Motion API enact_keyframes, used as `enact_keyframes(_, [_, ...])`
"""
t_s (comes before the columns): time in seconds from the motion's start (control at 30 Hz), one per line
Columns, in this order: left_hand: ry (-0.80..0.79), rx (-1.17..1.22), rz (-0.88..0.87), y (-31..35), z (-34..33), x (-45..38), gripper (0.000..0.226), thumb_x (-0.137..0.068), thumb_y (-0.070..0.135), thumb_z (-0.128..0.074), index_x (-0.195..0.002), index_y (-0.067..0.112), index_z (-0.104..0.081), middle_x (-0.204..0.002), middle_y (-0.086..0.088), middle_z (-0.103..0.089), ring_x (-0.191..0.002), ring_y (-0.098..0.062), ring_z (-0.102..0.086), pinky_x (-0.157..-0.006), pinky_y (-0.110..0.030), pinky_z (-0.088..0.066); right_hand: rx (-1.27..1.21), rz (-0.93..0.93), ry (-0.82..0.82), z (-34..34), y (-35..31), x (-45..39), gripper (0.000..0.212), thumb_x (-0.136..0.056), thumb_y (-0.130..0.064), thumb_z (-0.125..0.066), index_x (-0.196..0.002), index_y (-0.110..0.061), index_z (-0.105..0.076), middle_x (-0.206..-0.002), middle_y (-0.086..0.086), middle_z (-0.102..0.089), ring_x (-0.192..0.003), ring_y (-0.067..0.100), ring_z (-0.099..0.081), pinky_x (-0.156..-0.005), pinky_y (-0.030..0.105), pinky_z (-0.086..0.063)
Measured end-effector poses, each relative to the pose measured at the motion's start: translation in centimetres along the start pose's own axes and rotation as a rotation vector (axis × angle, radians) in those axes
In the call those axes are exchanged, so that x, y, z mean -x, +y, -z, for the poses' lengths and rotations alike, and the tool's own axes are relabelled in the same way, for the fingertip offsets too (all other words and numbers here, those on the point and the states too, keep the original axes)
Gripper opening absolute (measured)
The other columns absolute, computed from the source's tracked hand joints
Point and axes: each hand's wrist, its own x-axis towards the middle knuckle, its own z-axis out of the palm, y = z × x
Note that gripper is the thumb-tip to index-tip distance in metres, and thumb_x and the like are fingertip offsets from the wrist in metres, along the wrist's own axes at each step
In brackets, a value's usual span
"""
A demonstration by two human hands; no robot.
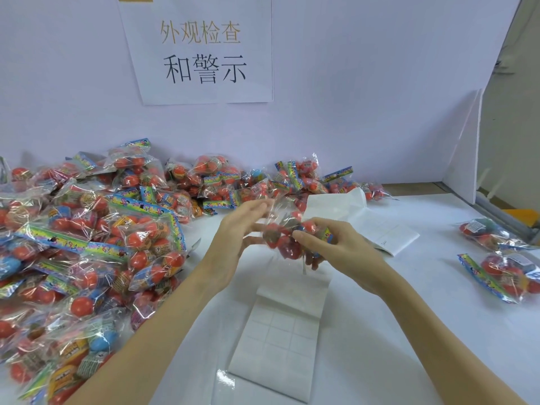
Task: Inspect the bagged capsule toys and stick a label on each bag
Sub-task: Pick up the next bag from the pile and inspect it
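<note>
White table (pixel 409 331), smooth and slightly glossy, runs under everything, backed by a pale wall (pixel 350 83) with a paper sign (pixel 201 51) printed in large characters. Far left, a heap (pixel 87 229) of crinkly clear bags, each packed with round red capsules and a few blue ones under bright striped header cards, spreads along the wall toward the middle. Left hand (pixel 233 238) has its fingers fairly straight, touching the film of the held bag (pixel 287 238), which is blurred. Below it a flat label sheet (pixel 280 340), cut into a grid of white rectangles, lies with its top edge curled over. Right hand (pixel 336 247) grips that bag from the other side, fingers curled round the capsules. Behind it lies a folded sheet (pixel 377 226). Far right, two bags (pixel 502 258) lie apart from the heap.
</note>
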Motion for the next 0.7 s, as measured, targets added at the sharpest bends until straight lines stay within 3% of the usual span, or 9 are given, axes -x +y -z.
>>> enact_keyframes(0.13, [0.087, -0.052, -0.025, -0.5, -0.1, 0.1, 0.016, -0.098, 0.026, -0.07, -0.097, 0.012, -0.077, -0.089, -0.003, -0.075, -0.078, -0.015, -0.068, -0.074, -0.031, -0.055, 0.027, -0.021, -0.007, -0.8, -0.3, 0.2, 0.054, -0.094, -0.057, -0.054, -0.093, -0.006, -0.073, -0.071, 0.001, -0.068, -0.063, 0.014, -0.061, -0.064, 0.028, -0.053])
enact_keyframes(0.23, [0.081, 0.046, 0.026, -0.3, -0.3, 0.0, 0.008, -0.096, 0.019, -0.072, -0.09, 0.014, -0.073, -0.083, 0.002, -0.072, -0.074, -0.01, -0.067, -0.069, -0.02, -0.054, 0.165, -0.072, 0.069, -0.7, -0.1, -0.1, 0.075, -0.1, -0.062, -0.038, -0.082, 0.007, -0.062, -0.073, 0.021, -0.069, -0.063, 0.018, -0.055, -0.071, 0.034, -0.044])
enact_keyframes(0.33, [0.061, 0.21, 0.094, 0.0, -0.3, -0.1, 0.009, -0.088, 0.018, -0.075, -0.084, 0.019, -0.067, -0.083, 0.005, -0.07, -0.072, -0.01, -0.065, -0.066, -0.017, -0.053, 0.113, -0.053, 0.102, -0.4, 0.5, -0.4, 0.07, -0.108, -0.052, -0.034, -0.103, 0.008, -0.069, -0.086, 0.027, -0.071, -0.064, 0.022, -0.06, -0.071, 0.039, -0.051])
enact_keyframes(0.47, [0.126, 0.15, 0.056, 0.0, -0.6, 0.1, 0.007, -0.091, 0.018, -0.075, -0.087, 0.018, -0.07, -0.073, 0.007, -0.06, -0.061, -0.007, -0.053, -0.064, -0.019, -0.05, 0.083, -0.037, 0.232, -0.5, 1.0, -0.7, 0.048, -0.111, -0.047, -0.036, -0.116, -0.02, -0.076, -0.086, 0.008, -0.076, -0.067, 0.016, -0.069, -0.065, 0.035, -0.057])
enact_keyframes(0.53, [0.205, 0.159, 0.019, 0.1, -0.5, 0.1, 0.002, -0.092, 0.019, -0.075, -0.091, 0.019, -0.074, -0.077, 0.006, -0.064, -0.062, -0.004, -0.052, -0.068, -0.02, -0.046, 0.115, -0.047, 0.317, -0.5, 1.3, -0.8, 0.04, -0.108, -0.048, -0.044, -0.117, -0.02, -0.071, -0.086, 0.003, -0.073, -0.067, 0.013, -0.07, -0.06, 0.033, -0.057])
enact_keyframes(0.6, [0.26, 0.195, -0.016, 0.1, -0.4, 0.2, 0.009, -0.089, 0.021, -0.078, -0.097, 0.017, -0.078, -0.085, -0.004, -0.069, -0.073, -0.008, -0.057, -0.075, -0.023, -0.046, 0.091, -0.107, 0.346, -0.3, 1.1, -0.8, 0.048, -0.103, -0.056, -0.049, -0.101, -0.013, -0.071, -0.078, 0.004, -0.071, -0.061, 0.015, -0.068, -0.054, 0.031, -0.054])
enact_keyframes(0.67, [0.244, 0.114, -0.11, -0.2, -0.6, 0.3, 0.01, -0.086, 0.02, -0.081, -0.096, 0.018, -0.081, -0.083, -0.018, -0.065, -0.078, -0.019, -0.057, -0.076, -0.028, -0.046, -0.143, -0.182, 0.22, -0.2, 0.7, -0.8, 0.07, -0.097, -0.067, -0.049, -0.092, -0.002, -0.074, -0.078, 0.011, -0.075, -0.067, 0.024, -0.072, -0.055, 0.029, -0.054])
enact_keyframes(0.7, [0.2, 0.024, -0.201, -0.3, -0.8, 0.4, 0.009, -0.084, 0.02, -0.082, -0.093, 0.021, -0.083, -0.077, -0.015, -0.06, -0.074, -0.019, -0.055, -0.073, -0.027, -0.045, -0.281, -0.211, 0.13, -0.2, 0.4, -0.6, 0.077, -0.094, -0.071, -0.048, -0.097, 0.002, -0.075, -0.087, 0.016, -0.078, -0.077, 0.03, -0.076, -0.06, 0.029, -0.057])
